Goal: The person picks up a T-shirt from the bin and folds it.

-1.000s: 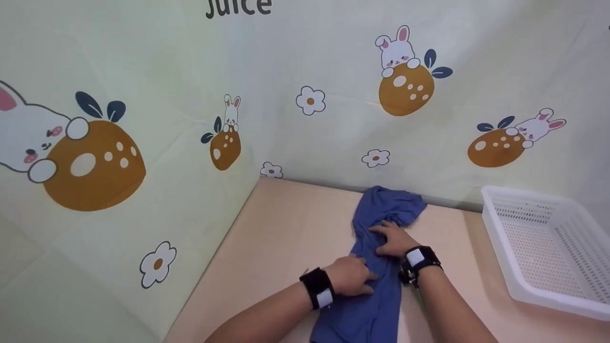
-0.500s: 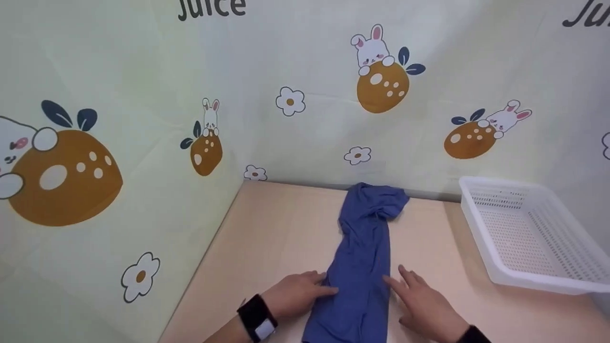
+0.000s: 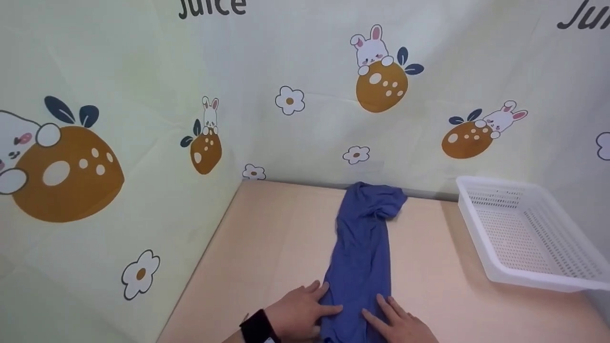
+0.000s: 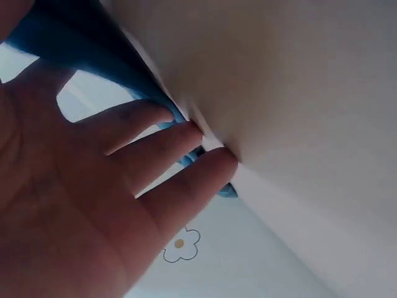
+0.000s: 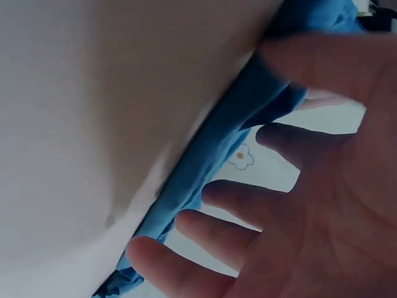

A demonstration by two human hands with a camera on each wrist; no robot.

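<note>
A long strip of folded blue fabric, perhaps a garment, runs from the table's back edge toward the near side. Its far end is bunched and bent to the right; the near end passes out of the frame. Along its left edge lies my left hand, fingers extended, the index finger resting on the fabric. My right hand touches the fabric's right side with spread fingertips. Both wrist views show loosely extended fingers beside the blue fabric, with nothing gripped. In the left wrist view, fingertips meet the tabletop.
A white perforated plastic basket stands on the right of the pale wooden table. A curtain-like backdrop printed with rabbits, orange fruit and flowers rises along the table's left and back edges.
Both hands have come nearer to the body along the fabric; the right has left the bunched far part. The fabric's near part looks narrower. The head view has shifted slightly.
</note>
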